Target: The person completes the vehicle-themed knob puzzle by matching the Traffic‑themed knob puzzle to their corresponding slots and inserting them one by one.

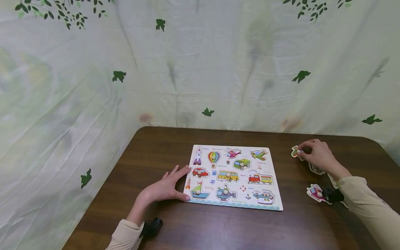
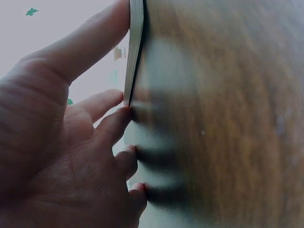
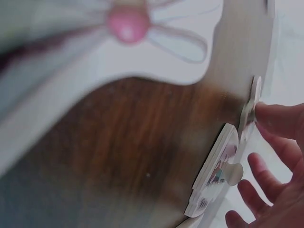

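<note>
A wooden puzzle board (image 1: 243, 205) with printed vehicles lies flat on the table. My left hand (image 1: 165, 185) rests at its left side, fingers stretched, with the thumb on the near left corner and fingertips along the edge. In the left wrist view those fingertips (image 2: 124, 161) touch the tabletop beside the board's edge. At the far right, my right hand (image 1: 317, 154) pinches a small green puzzle piece (image 1: 294, 151) between thumb and forefinger. The right wrist view shows that piece (image 3: 247, 118) close over the table, with the other fingers spread loosely.
Under the right hand lies a puzzle piece (image 3: 209, 183) with a pale knob. A pink puzzle piece (image 1: 315, 192) lies nearer, by the right wrist. The brown table (image 1: 237, 227) ends at a pale leaf-printed cloth (image 1: 237, 80) behind it.
</note>
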Demonstrator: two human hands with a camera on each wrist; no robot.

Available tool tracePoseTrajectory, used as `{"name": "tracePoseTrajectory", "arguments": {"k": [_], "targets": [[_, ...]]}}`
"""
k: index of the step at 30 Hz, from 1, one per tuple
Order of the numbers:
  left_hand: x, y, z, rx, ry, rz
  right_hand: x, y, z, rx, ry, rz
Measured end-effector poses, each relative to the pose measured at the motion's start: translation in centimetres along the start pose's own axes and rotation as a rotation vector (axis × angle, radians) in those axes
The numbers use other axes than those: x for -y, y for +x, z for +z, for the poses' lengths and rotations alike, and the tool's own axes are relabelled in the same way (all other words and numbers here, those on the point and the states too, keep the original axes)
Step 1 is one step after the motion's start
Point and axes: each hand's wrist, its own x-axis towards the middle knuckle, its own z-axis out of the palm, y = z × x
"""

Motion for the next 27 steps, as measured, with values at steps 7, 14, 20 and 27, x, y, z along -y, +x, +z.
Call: {"name": "tracePoseTrajectory", "arguments": {"k": [7,14,20,27], "targets": [[0.0,0.0,0.0,-0.001,-0.01,0.003,0.2,0.0,0.2,0.022,0.037,-0.009],[0.0,0.0,0.0,-0.002,-0.017,0.005,0.4,0.1,0.2,0.03,0.042,-0.012],[0.1,0.0,0.1,-0.004,-0.017,0.007,1.0,0.2,0.5,0.022,0.051,-0.048],[0.0,0.0,0.2,-0.005,-0.02,0.001,2.0,0.3,0.6,0.012,0.035,-0.095]]}}
